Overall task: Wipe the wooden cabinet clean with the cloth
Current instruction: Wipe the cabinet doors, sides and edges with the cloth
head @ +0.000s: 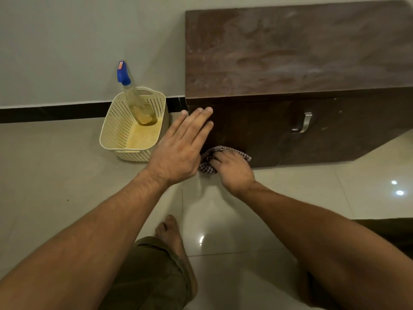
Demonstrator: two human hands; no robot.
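Note:
A low dark wooden cabinet (290, 63) stands against the wall, its top streaked with dust and a metal handle (302, 123) on its front door. My right hand (232, 170) presses a checked cloth (207, 159) against the lower left of the cabinet front, near the floor. My left hand (181, 148) lies flat with fingers straight, its fingertips resting on the cabinet's front left corner just below the top edge.
A cream perforated basket (116, 139) sits on the tiled floor left of the cabinet, holding a spray bottle (131, 95) with a blue nozzle. My bare foot (174, 238) and knee are below. Glossy floor tiles stretch to the right.

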